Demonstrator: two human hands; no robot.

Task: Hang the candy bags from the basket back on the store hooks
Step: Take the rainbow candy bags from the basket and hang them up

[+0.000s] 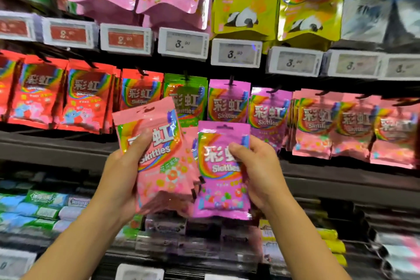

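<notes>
Candy bags fill both our hands below the purple hanging row [228,101]: left hand [123,173] grips pink bags [156,154], right hand [256,170] pinches a purple bag [221,173], which we judge needs threading onto that hook next.

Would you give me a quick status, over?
Left hand grips pink bag. Right hand grips purple bag. Neither hung yet. Hooks unobstructed.

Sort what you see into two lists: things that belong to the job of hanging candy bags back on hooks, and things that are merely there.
Belongs to the job:
left hand
salmon-pink Skittles bag
right hand
purple Skittles bag
hanging purple bags
hanging pink bags

Merely there:
price tags
panda pouches
red bags
</notes>
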